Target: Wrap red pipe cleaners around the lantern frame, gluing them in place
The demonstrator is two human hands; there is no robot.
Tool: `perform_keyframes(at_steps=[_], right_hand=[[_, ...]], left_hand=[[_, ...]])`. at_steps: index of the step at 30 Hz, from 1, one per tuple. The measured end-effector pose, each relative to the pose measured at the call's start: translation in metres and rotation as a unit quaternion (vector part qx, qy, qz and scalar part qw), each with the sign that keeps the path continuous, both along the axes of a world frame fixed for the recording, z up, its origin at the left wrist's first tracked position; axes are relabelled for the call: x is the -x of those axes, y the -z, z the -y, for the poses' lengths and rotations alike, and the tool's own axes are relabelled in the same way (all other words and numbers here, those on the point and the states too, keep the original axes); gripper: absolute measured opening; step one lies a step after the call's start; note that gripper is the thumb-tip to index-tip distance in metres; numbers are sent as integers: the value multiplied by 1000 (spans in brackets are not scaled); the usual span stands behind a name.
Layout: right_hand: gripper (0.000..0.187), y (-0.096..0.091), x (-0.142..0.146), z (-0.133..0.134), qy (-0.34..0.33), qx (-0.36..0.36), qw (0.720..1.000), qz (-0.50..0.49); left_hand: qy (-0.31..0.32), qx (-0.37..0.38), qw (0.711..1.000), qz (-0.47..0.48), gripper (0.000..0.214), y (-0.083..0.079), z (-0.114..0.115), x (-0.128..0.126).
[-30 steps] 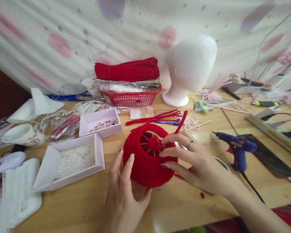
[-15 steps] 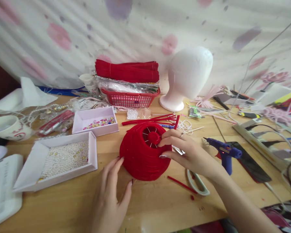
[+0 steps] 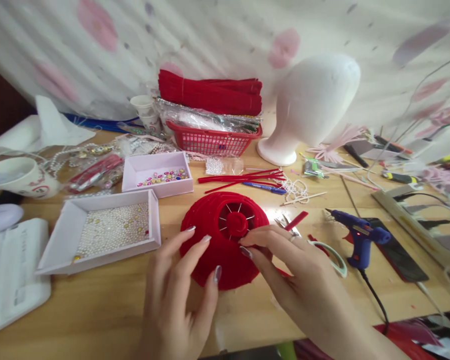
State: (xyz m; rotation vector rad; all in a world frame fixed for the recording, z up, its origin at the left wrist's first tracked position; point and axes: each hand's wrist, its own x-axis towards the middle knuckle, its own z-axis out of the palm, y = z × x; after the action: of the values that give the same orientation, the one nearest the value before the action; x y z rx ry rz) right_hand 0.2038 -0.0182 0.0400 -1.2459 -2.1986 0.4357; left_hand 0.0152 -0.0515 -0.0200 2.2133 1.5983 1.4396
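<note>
A round red fuzzy dome (image 3: pixel 198 212), wound from chenille stems, sits on the table before me. Its top has a round opening with thin silvery spokes around a red coiled centre (image 3: pixel 233 224). My left hand (image 3: pixel 183 280) is spread along the dome's left and near side, fingers apart and fingertips against it or very close. At the lower right of the opening, my right hand (image 3: pixel 285 265) pinches a red chenille stem (image 3: pixel 297 220); its free end sticks out beyond my knuckles. The pinched part is mostly hidden by my fingers.
Scissors (image 3: pixel 335 260) and a blue glue gun (image 3: pixel 360 235) lie to the right, near a power strip (image 3: pixel 401 200). Bead boxes (image 3: pixel 155 220) stand at left. Behind are loose red stems (image 3: pixel 240 177), a red basket (image 3: pixel 213 140) and a white foam head (image 3: pixel 315 100).
My left hand has come up and right onto the dome's near side. The right hand has slid lower along the opening's rim, and the stem's free end now points right. The view has shifted.
</note>
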Motion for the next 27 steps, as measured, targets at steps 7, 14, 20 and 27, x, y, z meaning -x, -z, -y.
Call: perform_keyframes(at_steps=[7, 14, 20, 27], right_hand=[[21, -4, -22, -4, -18, -57, 998, 38], [22, 2, -44, -17, -64, -79, 993, 54], [35, -2, -49, 3, -128, -55, 987, 78], [36, 4, -39, 11, -192, -94, 976, 27]], left_hand=[[34, 16, 995, -96, 46, 5, -4, -5], [49, 23, 995, -78, 45, 9, -5, -3], [49, 17, 997, -59, 39, 12, -6, 0], [49, 39, 995, -81, 44, 8, -5, -1]])
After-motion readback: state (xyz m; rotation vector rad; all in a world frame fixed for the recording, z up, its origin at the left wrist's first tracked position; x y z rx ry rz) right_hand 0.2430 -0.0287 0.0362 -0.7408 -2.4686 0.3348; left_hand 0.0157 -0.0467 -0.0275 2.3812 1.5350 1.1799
